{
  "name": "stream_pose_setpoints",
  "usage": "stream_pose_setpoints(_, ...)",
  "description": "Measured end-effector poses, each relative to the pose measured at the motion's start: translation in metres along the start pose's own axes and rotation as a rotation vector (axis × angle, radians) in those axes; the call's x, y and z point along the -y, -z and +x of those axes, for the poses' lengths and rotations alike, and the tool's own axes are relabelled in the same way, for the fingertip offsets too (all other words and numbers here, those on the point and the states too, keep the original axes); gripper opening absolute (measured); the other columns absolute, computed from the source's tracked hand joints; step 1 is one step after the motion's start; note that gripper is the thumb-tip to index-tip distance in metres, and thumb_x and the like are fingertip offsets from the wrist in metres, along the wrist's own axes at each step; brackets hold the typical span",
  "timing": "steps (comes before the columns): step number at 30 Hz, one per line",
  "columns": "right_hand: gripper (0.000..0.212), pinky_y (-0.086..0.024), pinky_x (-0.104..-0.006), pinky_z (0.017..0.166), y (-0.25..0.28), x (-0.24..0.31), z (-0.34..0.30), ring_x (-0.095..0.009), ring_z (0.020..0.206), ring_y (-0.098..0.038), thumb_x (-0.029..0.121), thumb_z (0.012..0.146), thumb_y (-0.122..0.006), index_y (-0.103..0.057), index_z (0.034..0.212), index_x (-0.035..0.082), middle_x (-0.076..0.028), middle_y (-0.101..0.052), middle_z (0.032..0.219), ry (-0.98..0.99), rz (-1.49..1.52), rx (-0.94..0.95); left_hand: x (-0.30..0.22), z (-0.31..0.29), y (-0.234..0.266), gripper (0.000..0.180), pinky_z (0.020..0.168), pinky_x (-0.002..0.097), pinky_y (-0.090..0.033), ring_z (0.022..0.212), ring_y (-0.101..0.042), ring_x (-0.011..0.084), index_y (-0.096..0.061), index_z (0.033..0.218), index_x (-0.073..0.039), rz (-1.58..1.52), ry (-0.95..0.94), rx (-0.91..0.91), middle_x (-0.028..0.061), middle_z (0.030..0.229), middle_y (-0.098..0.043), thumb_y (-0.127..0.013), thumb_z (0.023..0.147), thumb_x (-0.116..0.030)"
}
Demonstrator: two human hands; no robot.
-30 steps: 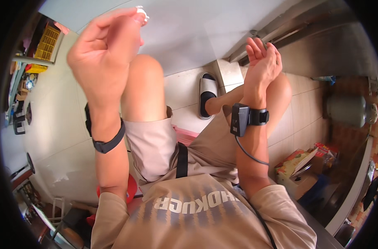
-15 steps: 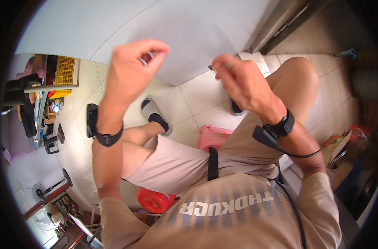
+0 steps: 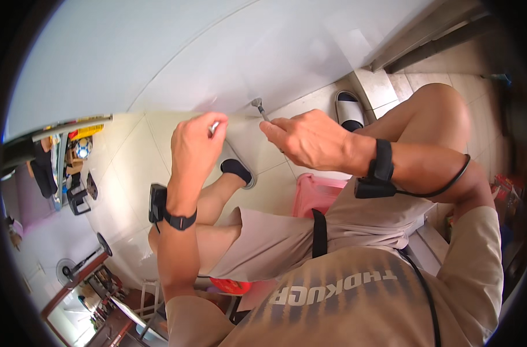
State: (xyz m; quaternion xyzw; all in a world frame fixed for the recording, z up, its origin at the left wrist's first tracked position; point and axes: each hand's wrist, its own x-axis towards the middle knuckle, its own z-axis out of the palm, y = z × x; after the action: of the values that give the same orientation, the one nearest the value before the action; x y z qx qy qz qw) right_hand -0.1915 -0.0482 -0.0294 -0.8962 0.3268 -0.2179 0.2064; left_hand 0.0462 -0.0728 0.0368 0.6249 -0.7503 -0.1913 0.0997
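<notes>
Right hand [image 3: 312, 139], head view: fingers closed, pinching a round-headed metal tool [image 3: 258, 105] by its shaft; tool head points up before the white panel [image 3: 159, 58], contact cannot be told. Left hand [image 3: 193, 144], beside it: fingertips pressed together on a small whitish object [image 3: 214, 127], kind unclear. Writing: pale block capitals, inverted, across the chest of the tan T-shirt [image 3: 356, 324].

grey tool [image 3: 258, 104], pink stool [image 3: 311, 194], beige shorts [image 3: 269, 234], black wristbands [image 3: 182, 221]
</notes>
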Motion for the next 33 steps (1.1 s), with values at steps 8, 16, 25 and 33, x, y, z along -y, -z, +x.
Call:
stream_pose_setpoints(8, 0.039, -0.049, -0.0390, 0.049, 0.025, 0.016, -0.013, -0.029, 0.061, -0.065, 0.001, 0.080, -0.063, -0.060, 0.119, -0.002, -0.012, -0.065, 0.083, -0.132, 0.050, -0.103, -0.005, 0.006, -0.017, 0.011, 0.060, 0.0376, -0.051, 0.063, -0.066, 0.0294, -0.075, 0.095, -0.005, -0.128, -0.054, -0.019, 0.0136, 0.083, -0.073, -0.072, 0.085, -0.009)
stream_pose_setpoints(16, 0.026, -0.054, -0.0364, 0.059, 0.057, 0.027, -0.022, -0.034, 0.073, -0.070, -0.003, 0.088, -0.063, -0.067, 0.113, 0.003, -0.018, -0.071, 0.100, -0.279, 0.037, -0.206, 0.012, 0.012, -0.040, 0.027, 0.062, 0.0366, -0.051, 0.064, -0.064, 0.0286, -0.073, 0.112, -0.007, -0.106, -0.248, 0.013, 0.0162, 0.089, -0.072, -0.072, 0.086, -0.007)
stream_pose_setpoints(25, 0.021, -0.055, -0.0436, 0.067, 0.059, 0.017, -0.021, -0.041, 0.080, -0.067, -0.005, 0.087, -0.058, -0.068, 0.106, 0.000, -0.019, -0.070, 0.095, -0.539, 0.115, -0.195, 0.025, 0.020, -0.067, 0.041, 0.077, 0.0456, -0.053, 0.087, -0.066, 0.0392, -0.066, 0.125, -0.002, -0.022, -0.272, 0.005, 0.0205, 0.104, -0.071, -0.069, 0.085, -0.004)
stream_pose_setpoints(33, 0.017, -0.053, -0.0391, 0.067, 0.088, 0.005, -0.023, -0.039, 0.077, -0.068, 0.000, 0.089, -0.062, -0.067, 0.105, 0.000, -0.022, -0.068, 0.086, -0.726, 0.087, -0.336, 0.001, 0.013, -0.053, 0.042, 0.084, 0.0473, -0.053, 0.095, -0.064, 0.0423, -0.064, 0.124, 0.002, 0.023, -0.157, 0.215, 0.0205, 0.107, -0.071, -0.066, 0.082, 0.000)
